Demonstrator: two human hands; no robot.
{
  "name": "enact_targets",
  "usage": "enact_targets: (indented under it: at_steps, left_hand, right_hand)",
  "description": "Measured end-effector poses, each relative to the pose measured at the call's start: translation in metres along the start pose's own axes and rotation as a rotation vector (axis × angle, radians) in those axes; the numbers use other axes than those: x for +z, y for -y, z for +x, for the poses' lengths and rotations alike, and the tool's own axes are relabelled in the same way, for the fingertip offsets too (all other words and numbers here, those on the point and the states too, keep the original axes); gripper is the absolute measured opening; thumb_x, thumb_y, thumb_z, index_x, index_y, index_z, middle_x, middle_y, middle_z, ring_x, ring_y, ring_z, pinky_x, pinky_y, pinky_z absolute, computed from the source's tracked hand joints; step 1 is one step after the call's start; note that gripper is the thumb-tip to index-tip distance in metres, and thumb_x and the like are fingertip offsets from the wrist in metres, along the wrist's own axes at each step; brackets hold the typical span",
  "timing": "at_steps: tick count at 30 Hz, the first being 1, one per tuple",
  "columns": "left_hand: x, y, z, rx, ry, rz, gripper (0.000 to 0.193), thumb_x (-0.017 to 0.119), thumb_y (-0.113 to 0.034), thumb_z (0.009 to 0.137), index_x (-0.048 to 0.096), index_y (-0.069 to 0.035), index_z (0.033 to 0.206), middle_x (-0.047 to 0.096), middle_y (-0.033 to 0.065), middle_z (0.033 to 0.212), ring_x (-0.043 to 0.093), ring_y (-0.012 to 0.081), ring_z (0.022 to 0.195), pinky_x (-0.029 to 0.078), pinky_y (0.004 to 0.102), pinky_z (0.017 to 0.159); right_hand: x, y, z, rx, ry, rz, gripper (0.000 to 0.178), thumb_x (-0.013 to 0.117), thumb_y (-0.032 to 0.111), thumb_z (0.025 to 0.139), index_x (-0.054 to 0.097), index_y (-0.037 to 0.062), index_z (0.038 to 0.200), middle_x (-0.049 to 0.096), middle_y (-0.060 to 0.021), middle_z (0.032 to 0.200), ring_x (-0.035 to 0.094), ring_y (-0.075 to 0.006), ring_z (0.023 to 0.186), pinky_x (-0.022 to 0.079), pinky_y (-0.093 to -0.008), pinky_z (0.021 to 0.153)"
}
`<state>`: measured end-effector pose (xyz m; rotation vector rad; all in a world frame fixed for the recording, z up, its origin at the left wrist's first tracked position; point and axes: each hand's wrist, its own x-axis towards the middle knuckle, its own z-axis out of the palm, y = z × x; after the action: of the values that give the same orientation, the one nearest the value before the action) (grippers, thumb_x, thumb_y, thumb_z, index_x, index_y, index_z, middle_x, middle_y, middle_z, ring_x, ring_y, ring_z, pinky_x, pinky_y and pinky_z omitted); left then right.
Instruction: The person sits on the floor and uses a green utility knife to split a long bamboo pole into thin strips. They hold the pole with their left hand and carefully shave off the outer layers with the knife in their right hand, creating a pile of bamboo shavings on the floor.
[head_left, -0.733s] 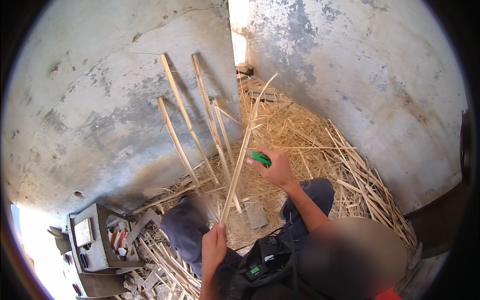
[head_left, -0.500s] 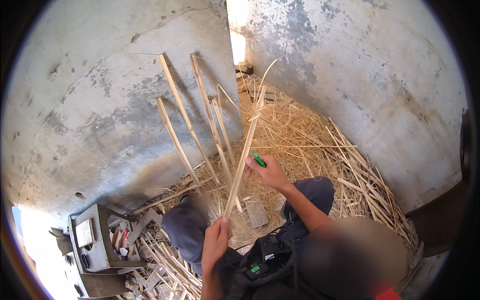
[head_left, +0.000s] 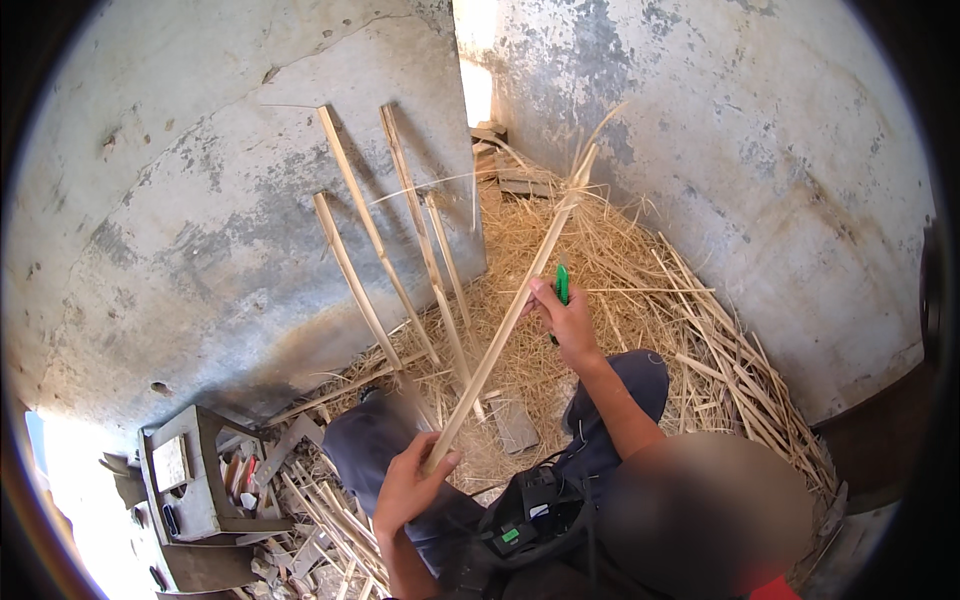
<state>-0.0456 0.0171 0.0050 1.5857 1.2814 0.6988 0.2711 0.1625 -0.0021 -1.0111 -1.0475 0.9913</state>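
Head view: left hand (head_left: 408, 488) has pale strip (head_left: 489, 362) between thumb and loosely curved fingers; right hand (head_left: 568, 322) wraps green tool (head_left: 562, 280), fingertips against strip farther up. I'd firm the left hold, tool tipped clear.

The floor (head_left: 485, 460) is largely covered by pale, straw-like shavings (head_left: 635, 265). A flat grey slab (head_left: 515, 428) is laid bare near the centre, bordered by shavings. At right, long slats (head_left: 745, 385) are heaped roughly lengthwise. At lower left, thin sticks (head_left: 335, 520) are strewn beside broken scraps (head_left: 305, 560).
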Motion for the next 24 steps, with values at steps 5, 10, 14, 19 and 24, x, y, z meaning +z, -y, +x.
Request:
enact_targets:
  at_steps: [5, 10, 14, 19, 24]
  left_hand:
    - [-0.017, 0.016, -0.007, -0.082, 0.076, -0.151, 0.023, 0.063, -0.022, 0.11, 0.067, 0.0, 0.113, 0.07, 0.0058, 0.079, 0.063, 0.0129, 0.067, 0.05, 0.0297, 0.064]
    - [-0.017, 0.012, -0.007, -0.039, 0.03, -0.172, 0.021, 0.059, -0.02, 0.112, 0.067, -0.001, 0.105, 0.062, -0.0001, 0.073, 0.051, 0.0054, 0.059, 0.042, 0.0259, 0.055]
    - [-0.014, 0.016, -0.005, -0.052, -0.001, -0.185, 0.02, 0.061, -0.019, 0.111, 0.069, -0.002, 0.107, 0.061, -0.0013, 0.074, 0.051, 0.0045, 0.06, 0.042, 0.026, 0.055]
    - [-0.01, 0.01, -0.008, -0.064, 0.048, -0.244, 0.022, 0.061, -0.021, 0.111, 0.072, -0.001, 0.11, 0.062, -0.0012, 0.075, 0.052, 0.0054, 0.06, 0.044, 0.0259, 0.056]
    - [-0.022, 0.03, -0.007, -0.126, 0.154, -0.222, 0.031, 0.054, -0.025, 0.115, 0.071, -0.001, 0.104, 0.056, -0.0029, 0.072, 0.048, 0.0055, 0.061, 0.04, 0.0259, 0.056]
  right_hand:
    - [-0.003, 0.011, 0.0, 0.017, -0.05, 0.109, 0.033, 0.064, 0.028, 0.109, 0.072, 0.0034, 0.089, 0.073, -0.0083, 0.074, 0.036, -0.0011, 0.043, 0.026, -0.0223, 0.041]
    - [-0.002, 0.016, -0.002, -0.059, -0.01, 0.078, 0.023, 0.068, 0.025, 0.106, 0.074, 0.0028, 0.101, 0.076, -0.0084, 0.079, 0.039, -0.0001, 0.046, 0.025, -0.0215, 0.041]
    - [-0.004, 0.015, -0.001, -0.068, 0.015, 0.034, 0.018, 0.068, 0.02, 0.106, 0.071, 0.0022, 0.109, 0.077, -0.0098, 0.083, 0.039, -0.0004, 0.046, 0.027, -0.0208, 0.042]
    - [-0.008, 0.014, 0.003, -0.026, -0.075, 0.124, 0.018, 0.068, 0.019, 0.106, 0.07, 0.0019, 0.112, 0.075, -0.0078, 0.086, 0.038, -0.0005, 0.046, 0.028, -0.0206, 0.042]
    - [-0.01, 0.021, 0.007, -0.014, -0.178, 0.178, 0.021, 0.065, 0.023, 0.108, 0.069, 0.0029, 0.116, 0.071, -0.0051, 0.089, 0.038, -0.0007, 0.047, 0.028, -0.0201, 0.043]
